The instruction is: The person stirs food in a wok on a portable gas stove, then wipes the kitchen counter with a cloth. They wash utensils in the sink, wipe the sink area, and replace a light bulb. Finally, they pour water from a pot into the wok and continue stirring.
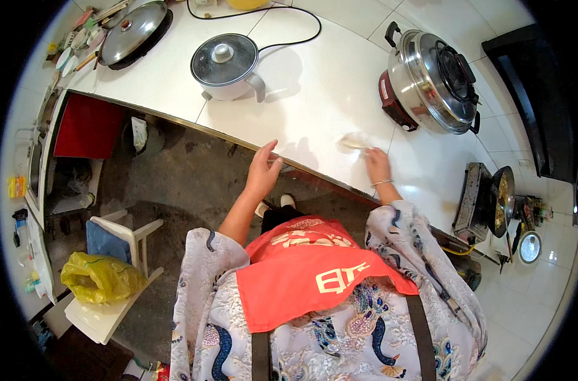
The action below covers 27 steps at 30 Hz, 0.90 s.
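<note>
My right hand (378,166) is over the white tiled counter (308,120), its fingers on a small pale cloth (352,141) that looks crumpled and slightly blurred. A thin bracelet circles that wrist. My left hand (263,170) is held at the counter's front edge with its fingers apart and nothing in it. Beyond it stands a white electric pot (228,91) with a dark glass lid and a side handle.
A steel lidded pot (429,82) sits on a dark red base at the right. Farther right is a stove (472,197) with a wok (504,197) of food. A covered pan (133,35) stands far left. A white chair (105,317) with a yellow bag (101,277) is behind left.
</note>
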Each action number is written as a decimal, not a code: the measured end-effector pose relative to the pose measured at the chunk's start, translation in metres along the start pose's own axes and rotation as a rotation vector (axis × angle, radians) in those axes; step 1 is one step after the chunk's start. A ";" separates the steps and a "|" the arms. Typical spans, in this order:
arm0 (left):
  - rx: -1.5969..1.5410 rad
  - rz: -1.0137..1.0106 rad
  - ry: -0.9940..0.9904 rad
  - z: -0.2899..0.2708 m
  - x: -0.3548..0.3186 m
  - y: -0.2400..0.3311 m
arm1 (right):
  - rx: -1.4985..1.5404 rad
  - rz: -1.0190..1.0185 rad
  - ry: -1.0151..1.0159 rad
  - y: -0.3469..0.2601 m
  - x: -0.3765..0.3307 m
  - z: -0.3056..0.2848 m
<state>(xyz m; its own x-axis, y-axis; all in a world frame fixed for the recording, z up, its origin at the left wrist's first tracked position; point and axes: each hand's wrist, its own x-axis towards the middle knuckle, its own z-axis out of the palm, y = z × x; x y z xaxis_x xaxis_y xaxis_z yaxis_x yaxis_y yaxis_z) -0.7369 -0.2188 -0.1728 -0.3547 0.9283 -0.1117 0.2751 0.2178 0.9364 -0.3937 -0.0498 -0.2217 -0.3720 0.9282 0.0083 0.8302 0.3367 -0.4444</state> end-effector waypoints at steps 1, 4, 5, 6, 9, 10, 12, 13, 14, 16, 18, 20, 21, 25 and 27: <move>0.033 -0.006 -0.002 0.004 -0.007 -0.007 | -0.059 0.070 0.020 0.028 -0.001 -0.002; 0.023 -0.136 -0.039 0.015 -0.035 -0.031 | 0.004 0.178 0.274 0.029 0.019 -0.009; 0.076 -0.145 -0.047 0.018 -0.041 -0.025 | 0.013 0.204 0.307 0.030 0.036 0.007; 0.078 -0.116 -0.071 0.024 -0.046 -0.027 | 0.020 0.229 0.338 0.031 0.043 0.022; 0.147 0.042 -0.043 0.028 -0.036 -0.010 | -0.042 0.060 0.165 -0.059 0.034 0.059; 0.176 0.054 -0.011 0.032 -0.031 -0.006 | 0.108 0.046 0.037 -0.094 0.022 0.073; 0.218 0.097 0.025 0.038 -0.016 0.000 | 0.186 -0.205 -0.054 -0.143 -0.015 0.082; 0.208 0.113 -0.007 0.039 -0.008 -0.002 | 0.119 -0.455 -0.020 -0.154 -0.029 0.079; 0.201 0.130 -0.030 0.040 -0.003 -0.005 | 0.151 -0.482 -0.043 -0.155 -0.033 0.075; 0.197 0.160 -0.066 0.046 0.004 0.000 | 0.206 -0.517 -0.089 -0.153 -0.035 0.068; 0.230 0.222 -0.151 0.054 0.012 0.002 | 0.256 -0.513 -0.148 -0.141 -0.031 0.054; 0.316 0.278 -0.143 0.064 0.015 -0.002 | 0.308 -0.502 -0.219 -0.136 -0.029 0.039; 0.362 0.260 -0.115 0.064 0.013 -0.007 | 0.404 -0.448 -0.245 -0.135 -0.030 0.045; 0.477 0.223 0.018 0.059 0.014 -0.012 | 0.584 -0.294 -0.352 -0.140 -0.022 0.054; 0.522 0.134 -0.007 0.043 0.013 -0.013 | 0.595 -0.288 -0.401 -0.148 -0.015 0.064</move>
<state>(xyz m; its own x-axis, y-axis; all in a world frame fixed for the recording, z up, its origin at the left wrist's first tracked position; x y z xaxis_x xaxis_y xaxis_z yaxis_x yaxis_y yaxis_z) -0.7068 -0.1961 -0.2010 -0.2806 0.9598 -0.0070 0.7258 0.2169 0.6528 -0.5378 -0.1235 -0.2135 -0.7559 0.6499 -0.0783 0.3573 0.3094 -0.8813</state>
